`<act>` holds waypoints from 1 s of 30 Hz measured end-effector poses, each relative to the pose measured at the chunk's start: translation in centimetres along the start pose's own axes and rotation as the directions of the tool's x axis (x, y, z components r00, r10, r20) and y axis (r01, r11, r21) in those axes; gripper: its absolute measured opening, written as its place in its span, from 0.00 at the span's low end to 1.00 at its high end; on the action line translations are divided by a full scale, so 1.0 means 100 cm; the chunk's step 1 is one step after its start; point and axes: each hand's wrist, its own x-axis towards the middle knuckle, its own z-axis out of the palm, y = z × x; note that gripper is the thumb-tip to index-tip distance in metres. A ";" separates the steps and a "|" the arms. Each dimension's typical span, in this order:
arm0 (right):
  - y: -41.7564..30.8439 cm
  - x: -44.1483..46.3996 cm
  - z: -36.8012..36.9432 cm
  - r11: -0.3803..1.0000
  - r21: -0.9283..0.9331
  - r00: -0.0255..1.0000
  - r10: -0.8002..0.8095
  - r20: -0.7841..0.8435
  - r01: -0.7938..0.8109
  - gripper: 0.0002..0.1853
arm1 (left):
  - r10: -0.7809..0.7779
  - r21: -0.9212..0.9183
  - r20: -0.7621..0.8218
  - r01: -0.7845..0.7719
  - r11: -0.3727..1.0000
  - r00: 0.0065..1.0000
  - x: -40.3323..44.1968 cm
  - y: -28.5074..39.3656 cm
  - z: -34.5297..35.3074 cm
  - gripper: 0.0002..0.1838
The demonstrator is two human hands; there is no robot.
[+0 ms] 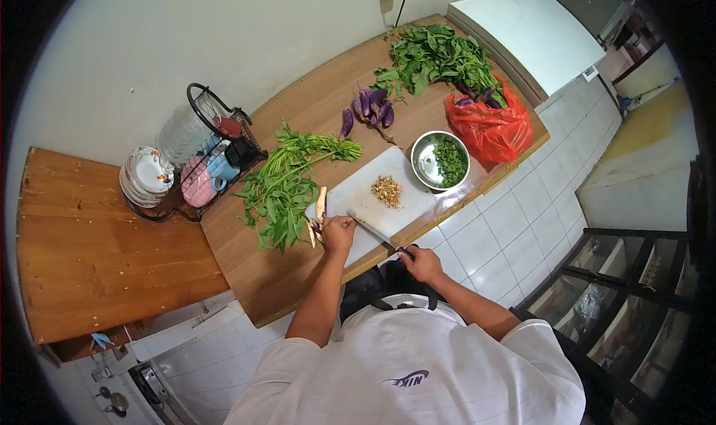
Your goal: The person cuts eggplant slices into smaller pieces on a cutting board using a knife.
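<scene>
My right hand [420, 263] grips the black handle of a knife [371, 228], whose blade slants across the white cutting board [345, 194] toward my left hand. My left hand [339, 233] is curled at the board's left part near the knife tip; what its fingers hold, if anything, is hidden. Beside it lie pale cut eggplant strips [321, 203] with purple skin. Small chopped light-brown pieces [387, 191] form a pile mid-board. A steel bowl [420, 159] with chopped greens [450, 162] stands at the board's right end.
Leafy greens [282, 194] lie left of the board, and whole purple eggplants [373, 106] behind it. More greens [436, 56] and a red plastic bag [488, 130] are at the right. A dish rack [250, 156] with plates [142, 173] and cups stands at the left.
</scene>
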 end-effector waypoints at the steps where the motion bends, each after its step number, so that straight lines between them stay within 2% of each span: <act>1: -0.002 0.001 -0.001 1.000 0.001 1.000 0.003 -0.002 -0.003 0.26 | -0.011 -0.002 0.002 0.011 1.000 1.000 0.000 0.000 0.001 0.05; 6: -0.017 0.019 0.002 0.994 -0.089 0.994 -0.069 -0.080 0.062 0.25 | 0.008 0.015 0.013 -0.008 1.000 1.000 0.000 -0.003 0.003 0.06; 9: -0.018 0.023 0.010 0.993 -0.036 0.985 -0.116 -0.130 0.113 0.25 | -0.002 0.014 0.020 0.002 1.000 1.000 0.001 -0.003 0.001 0.06; 14: -0.008 0.007 0.005 0.997 -0.015 0.995 -0.082 -0.063 0.081 0.25 | -0.045 0.047 0.018 0.044 0.998 0.999 -0.002 0.000 -0.001 0.06; 16: -0.001 0.004 0.006 0.998 -0.021 0.997 -0.052 -0.062 0.051 0.25 | 0.000 0.012 0.012 0.000 1.000 1.000 0.000 -0.002 0.000 0.05; 22: -0.010 0.014 0.006 0.993 -0.092 0.994 -0.084 -0.065 0.078 0.24 | -0.019 -0.011 0.041 0.020 1.000 0.999 0.000 0.001 -0.003 0.06; 24: -0.016 0.020 0.007 0.990 -0.091 0.984 -0.120 -0.134 0.108 0.25 | -0.012 -0.006 0.040 0.012 1.000 0.999 -0.001 0.000 -0.003 0.06; 27: -0.019 0.026 0.010 0.987 -0.098 0.982 -0.137 -0.132 0.125 0.25 | -0.011 0.011 0.041 0.011 1.000 0.999 0.000 0.004 -0.005 0.07; 30: -0.011 0.017 0.007 0.987 -0.020 0.980 -0.160 -0.121 0.159 0.25 | -0.007 0.050 0.030 0.006 0.999 1.000 0.000 0.002 -0.005 0.07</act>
